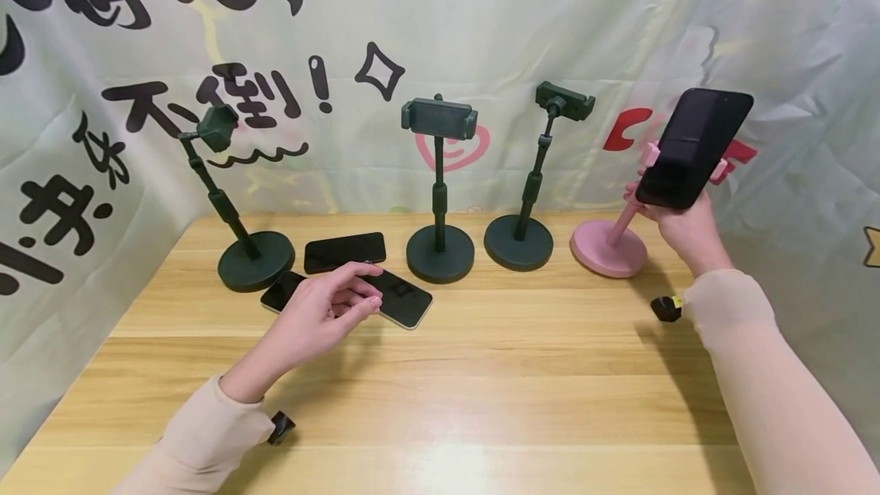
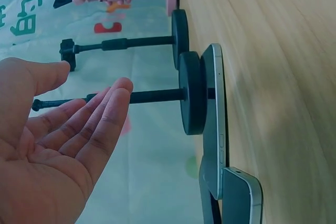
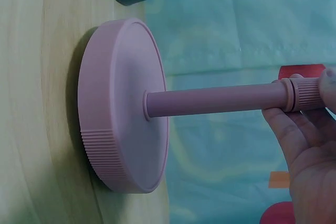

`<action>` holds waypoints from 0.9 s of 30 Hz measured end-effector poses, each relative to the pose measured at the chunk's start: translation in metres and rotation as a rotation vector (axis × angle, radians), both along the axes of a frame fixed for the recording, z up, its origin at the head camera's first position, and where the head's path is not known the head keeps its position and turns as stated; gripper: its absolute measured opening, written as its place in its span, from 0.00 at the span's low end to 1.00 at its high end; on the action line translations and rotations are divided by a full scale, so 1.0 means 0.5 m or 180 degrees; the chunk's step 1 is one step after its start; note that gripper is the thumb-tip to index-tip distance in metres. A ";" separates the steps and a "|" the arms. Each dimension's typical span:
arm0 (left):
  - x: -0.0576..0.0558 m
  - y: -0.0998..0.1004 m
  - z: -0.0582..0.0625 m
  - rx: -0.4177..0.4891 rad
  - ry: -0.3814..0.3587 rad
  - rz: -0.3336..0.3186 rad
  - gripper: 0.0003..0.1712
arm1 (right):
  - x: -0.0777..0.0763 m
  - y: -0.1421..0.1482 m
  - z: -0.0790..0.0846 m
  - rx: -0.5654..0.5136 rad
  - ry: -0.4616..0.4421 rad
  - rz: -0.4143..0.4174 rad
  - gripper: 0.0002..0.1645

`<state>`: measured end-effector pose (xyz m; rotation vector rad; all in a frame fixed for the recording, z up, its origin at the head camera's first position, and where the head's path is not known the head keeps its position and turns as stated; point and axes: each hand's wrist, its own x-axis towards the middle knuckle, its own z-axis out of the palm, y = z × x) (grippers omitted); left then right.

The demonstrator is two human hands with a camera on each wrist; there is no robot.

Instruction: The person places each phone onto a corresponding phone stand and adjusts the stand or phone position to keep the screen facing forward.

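My right hand point(image 1: 690, 231) grips the pole of a pink phone stand point(image 1: 608, 249) just below its clamp. In the right wrist view, fingers and thumb wrap the ribbed collar point(image 3: 307, 94), and the round base stands on the table. A black phone point(image 1: 694, 147) sits tilted in the pink clamp. Over the left part of the table hovers my left hand point(image 1: 323, 315), fingers loosely bent and holding nothing. Beneath and around it lie three dark phones: one at the back point(image 1: 344, 252), one to the right point(image 1: 404, 298), and one partly hidden on the left point(image 1: 280, 292).
Three dark green phone stands with bare clamps stand along the back: one at the left point(image 1: 254, 262), one in the middle point(image 1: 440, 254) and one right of it point(image 1: 519, 243). Behind the wooden table point(image 1: 516, 380) hangs a printed cloth point(image 1: 509, 14).
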<state>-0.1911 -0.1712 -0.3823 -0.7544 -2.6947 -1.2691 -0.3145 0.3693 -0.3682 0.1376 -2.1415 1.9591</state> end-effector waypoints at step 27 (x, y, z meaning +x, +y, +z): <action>0.002 -0.012 -0.021 0.0070 -0.0024 0.0003 0.21 | -0.015 0.015 -0.003 0.0941 -0.0305 -0.0270 0.33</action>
